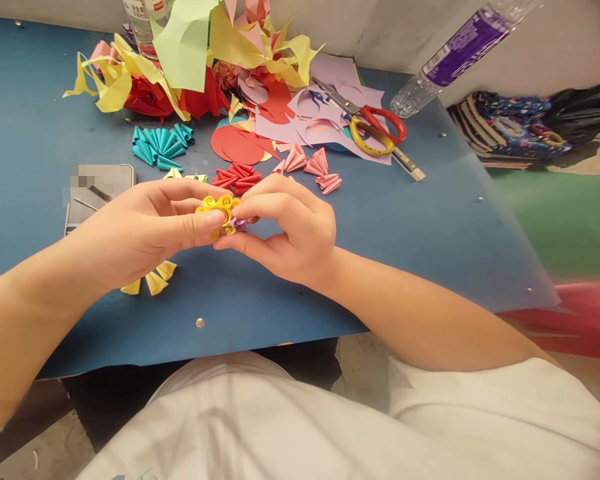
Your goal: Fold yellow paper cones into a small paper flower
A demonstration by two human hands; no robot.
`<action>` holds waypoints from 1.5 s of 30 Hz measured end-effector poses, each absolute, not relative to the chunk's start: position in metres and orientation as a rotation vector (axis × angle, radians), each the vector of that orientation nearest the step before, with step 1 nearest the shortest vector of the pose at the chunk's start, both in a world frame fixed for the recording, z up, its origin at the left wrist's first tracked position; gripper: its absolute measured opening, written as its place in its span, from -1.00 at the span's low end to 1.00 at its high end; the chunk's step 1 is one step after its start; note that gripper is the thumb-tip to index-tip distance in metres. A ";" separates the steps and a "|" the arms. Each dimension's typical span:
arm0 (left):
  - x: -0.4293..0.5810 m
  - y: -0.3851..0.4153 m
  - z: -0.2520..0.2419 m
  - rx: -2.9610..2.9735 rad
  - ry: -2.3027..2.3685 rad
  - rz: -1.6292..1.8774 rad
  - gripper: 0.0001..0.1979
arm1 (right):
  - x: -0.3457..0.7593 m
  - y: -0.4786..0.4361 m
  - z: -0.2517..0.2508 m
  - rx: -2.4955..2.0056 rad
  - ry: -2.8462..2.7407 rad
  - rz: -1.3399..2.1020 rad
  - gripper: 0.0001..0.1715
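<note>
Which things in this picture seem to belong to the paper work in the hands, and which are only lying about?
Seem to belong:
curled yellow piece, in the left hand
purple piece, at the right hand
teal cones, red cones, pink cones, yellow cones
scissors

Seem just lying about:
phone-like device
purple-labelled bottle
patterned bundle

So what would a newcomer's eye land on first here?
Probably the yellow curled-paper piece near the centre, held between the left fingers and right fingers. Next, the bright heap of paper scraps at the back of the blue table, with scissors at its right end.
</note>
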State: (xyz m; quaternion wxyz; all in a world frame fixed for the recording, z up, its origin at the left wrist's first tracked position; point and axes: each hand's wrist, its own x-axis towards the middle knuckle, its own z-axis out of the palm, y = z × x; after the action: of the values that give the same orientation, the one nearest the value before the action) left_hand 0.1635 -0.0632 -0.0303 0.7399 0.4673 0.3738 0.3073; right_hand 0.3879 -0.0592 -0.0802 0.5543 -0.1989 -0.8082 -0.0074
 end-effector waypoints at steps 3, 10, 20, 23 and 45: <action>0.162 -0.062 -0.029 1.038 0.787 0.649 -0.86 | 0.389 -0.057 -0.080 -0.497 -1.888 -0.024 -0.68; 0.160 -0.060 -0.029 1.098 0.820 0.577 -0.70 | 0.391 -0.058 -0.081 -0.480 -1.918 -0.052 -0.72; 0.158 -0.058 -0.031 1.218 0.856 0.541 -0.79 | 0.390 -0.066 -0.078 -0.424 -1.936 0.040 -0.80; 0.159 -0.058 -0.029 1.163 0.874 0.545 -0.84 | 0.388 -0.067 -0.077 -0.418 -1.917 0.087 -0.81; 0.167 -0.068 -0.024 2.015 0.937 0.759 -0.95 | 0.381 -0.074 -0.079 -0.547 -1.878 0.193 -0.79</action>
State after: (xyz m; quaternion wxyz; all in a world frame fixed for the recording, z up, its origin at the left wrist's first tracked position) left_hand 0.1667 -0.0684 -0.0242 0.3861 0.7915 0.3682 0.2980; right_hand 0.3814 -0.0735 -0.0790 0.5548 -0.2314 -0.7950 0.0817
